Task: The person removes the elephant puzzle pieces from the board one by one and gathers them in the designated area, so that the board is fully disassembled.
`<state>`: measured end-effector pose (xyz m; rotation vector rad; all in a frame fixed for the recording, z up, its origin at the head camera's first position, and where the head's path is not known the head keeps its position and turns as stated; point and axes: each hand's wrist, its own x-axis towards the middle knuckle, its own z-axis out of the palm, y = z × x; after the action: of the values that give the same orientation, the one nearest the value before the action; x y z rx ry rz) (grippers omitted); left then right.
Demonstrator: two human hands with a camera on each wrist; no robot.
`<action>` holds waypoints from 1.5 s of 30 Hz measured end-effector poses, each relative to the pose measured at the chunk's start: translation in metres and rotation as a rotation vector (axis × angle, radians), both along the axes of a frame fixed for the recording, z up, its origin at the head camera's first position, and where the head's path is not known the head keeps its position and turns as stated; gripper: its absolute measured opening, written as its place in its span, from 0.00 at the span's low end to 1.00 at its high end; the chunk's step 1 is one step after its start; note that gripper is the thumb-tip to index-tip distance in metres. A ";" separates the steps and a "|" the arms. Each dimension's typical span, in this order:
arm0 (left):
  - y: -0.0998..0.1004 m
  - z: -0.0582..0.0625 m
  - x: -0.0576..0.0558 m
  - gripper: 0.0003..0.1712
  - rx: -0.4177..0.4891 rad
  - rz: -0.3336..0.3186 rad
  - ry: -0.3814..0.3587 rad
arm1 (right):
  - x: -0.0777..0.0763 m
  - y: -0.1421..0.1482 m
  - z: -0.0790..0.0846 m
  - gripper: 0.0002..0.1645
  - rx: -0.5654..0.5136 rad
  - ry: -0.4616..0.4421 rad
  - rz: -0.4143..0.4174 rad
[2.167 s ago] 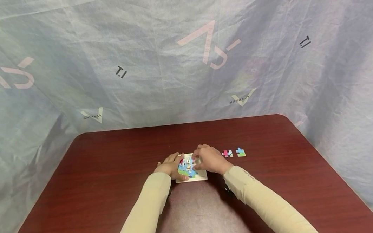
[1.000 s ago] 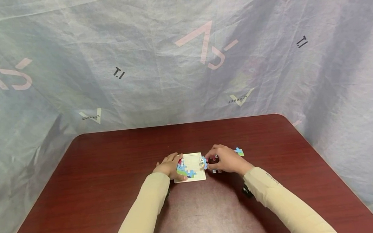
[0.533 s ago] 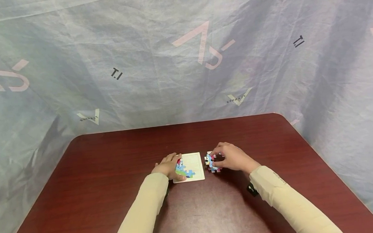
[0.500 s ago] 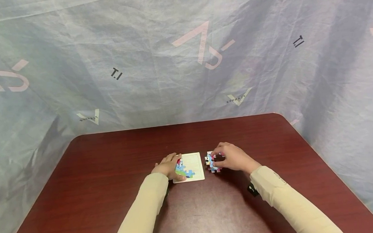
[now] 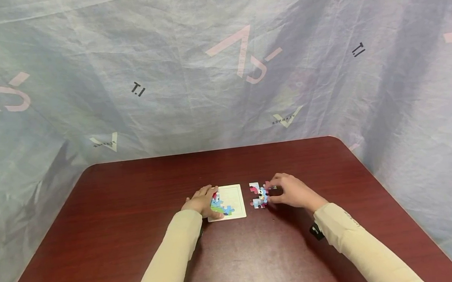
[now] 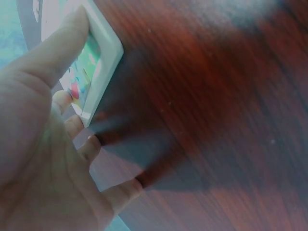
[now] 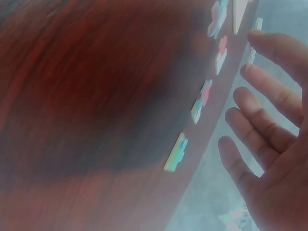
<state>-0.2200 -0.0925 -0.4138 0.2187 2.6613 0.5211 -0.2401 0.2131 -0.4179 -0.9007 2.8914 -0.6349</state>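
My left hand (image 5: 200, 203) rests at the left side of a small square puzzle tray (image 5: 235, 198). In the left wrist view, its thumb (image 6: 62, 43) lies straight across the tray's rim while the outer fingers spread onto the table. A few joined pieces in blue, green and red fill the tray's left and lower part, partly under the hand. To the right of the tray, my right hand (image 5: 291, 191) pinches a blue puzzle piece (image 5: 263, 193) with a printed eye between thumb and fingertips, raised above the table. The right wrist view shows this piece (image 7: 252, 54) edge-on.
Loose puzzle pieces lie beneath and around the right hand, among them a red-and-white piece (image 5: 254, 187) and a pale blue piece (image 5: 256, 204). A green-and-blue piece (image 7: 176, 152) lies farther out in the right wrist view. Behind the dark red table (image 5: 155, 178) hangs a grey cloth (image 5: 195, 74).
The right hand has lifted the blue eye piece out of the tray and carried it right, over the loose pieces. The left hand keeps its place on the tray.
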 end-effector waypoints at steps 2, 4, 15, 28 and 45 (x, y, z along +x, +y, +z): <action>-0.002 -0.008 -0.005 0.55 0.003 0.001 0.004 | 0.001 0.005 -0.001 0.17 -0.002 -0.004 -0.003; -0.003 -0.016 -0.009 0.56 0.001 0.001 0.003 | 0.002 0.009 -0.002 0.17 -0.005 -0.015 -0.013; -0.001 0.001 0.000 0.54 0.003 0.000 -0.004 | 0.010 0.026 -0.006 0.16 0.029 -0.048 -0.068; -0.002 -0.005 -0.002 0.54 0.009 0.004 0.008 | 0.013 0.028 -0.019 0.17 0.078 -0.014 -0.090; 0.000 -0.003 -0.002 0.54 0.011 0.006 -0.007 | 0.016 0.028 -0.020 0.18 0.081 -0.010 -0.102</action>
<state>-0.2221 -0.0929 -0.4165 0.2126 2.6540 0.5375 -0.2243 0.2413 -0.4381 -0.7425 2.9456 -0.5235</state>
